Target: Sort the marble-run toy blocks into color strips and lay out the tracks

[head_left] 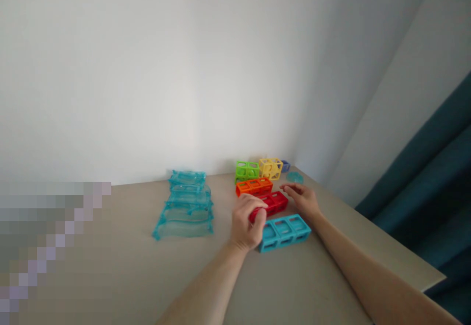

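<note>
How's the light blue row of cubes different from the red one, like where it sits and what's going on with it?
The light blue row sits closest to you, while the red row lies just beyond it. The left hand covers the red row's left end, whereas most of the light blue row is in plain view. Both are lengths of open-framed cubes lying on the table.

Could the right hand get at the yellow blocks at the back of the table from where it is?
Probably yes: the right hand is free and close to the yellow blocks, and nothing tall seems to stand between.
</note>
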Demonstrator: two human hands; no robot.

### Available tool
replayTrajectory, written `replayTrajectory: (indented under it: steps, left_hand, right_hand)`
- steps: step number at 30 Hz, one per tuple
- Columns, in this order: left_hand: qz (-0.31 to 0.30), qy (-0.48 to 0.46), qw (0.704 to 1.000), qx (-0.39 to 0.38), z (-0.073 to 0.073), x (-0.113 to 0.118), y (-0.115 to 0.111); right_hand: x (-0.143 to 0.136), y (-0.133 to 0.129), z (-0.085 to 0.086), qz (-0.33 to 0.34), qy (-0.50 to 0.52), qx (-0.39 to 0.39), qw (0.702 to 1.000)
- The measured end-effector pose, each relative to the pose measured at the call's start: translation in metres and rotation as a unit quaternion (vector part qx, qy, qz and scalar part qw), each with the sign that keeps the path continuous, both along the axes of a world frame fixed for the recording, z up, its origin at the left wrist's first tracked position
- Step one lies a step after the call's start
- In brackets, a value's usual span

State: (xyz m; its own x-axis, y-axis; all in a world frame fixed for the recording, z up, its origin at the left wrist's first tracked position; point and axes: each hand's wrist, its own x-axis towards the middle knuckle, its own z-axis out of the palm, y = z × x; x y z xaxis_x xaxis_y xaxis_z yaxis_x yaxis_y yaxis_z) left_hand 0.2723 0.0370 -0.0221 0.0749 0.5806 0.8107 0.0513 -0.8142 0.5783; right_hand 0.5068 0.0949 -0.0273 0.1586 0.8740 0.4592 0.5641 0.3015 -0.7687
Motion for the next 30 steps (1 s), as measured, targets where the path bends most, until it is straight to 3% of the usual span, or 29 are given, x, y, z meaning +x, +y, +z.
replayTrajectory:
  steps: [3, 9, 14, 19, 25, 27, 30]
  left_hand:
    - [0.106, -0.1, 0.984, -0.103, -0.008, -0.006, 0.018]
    - [0.113, -0.072, 0.973, -0.189, -0.019, -0.004, 0.042]
    - [0.123, -0.048, 0.968, -0.213, -0.019, 0.001, 0.044]
    - [0.128, -0.037, 0.968, -0.211, -0.015, 0.002, 0.043]
    - [0.125, -0.034, 0.969, -0.208, -0.015, 0.002, 0.043]
    - [0.125, -0.034, 0.97, -0.205, -0.015, 0.002, 0.043]
    - [0.126, -0.036, 0.97, -0.203, -0.015, 0.002, 0.043]
  right_hand:
    - [-0.007, 0.012, 0.018, -0.019, -0.103, 0.012, 0.994]
    - [-0.053, 0.049, 0.048, 0.07, -0.319, -0.015, 0.945]
    - [-0.076, 0.063, 0.052, 0.082, -0.419, -0.045, 0.903]
    - [-0.081, 0.064, 0.048, 0.063, -0.458, -0.054, 0.885]
    - [-0.085, 0.055, 0.052, 0.041, -0.456, -0.035, 0.889]
    - [-0.085, 0.04, 0.058, 0.026, -0.444, -0.012, 0.896]
    - [-0.082, -0.003, 0.064, 0.006, -0.427, 0.028, 0.904]
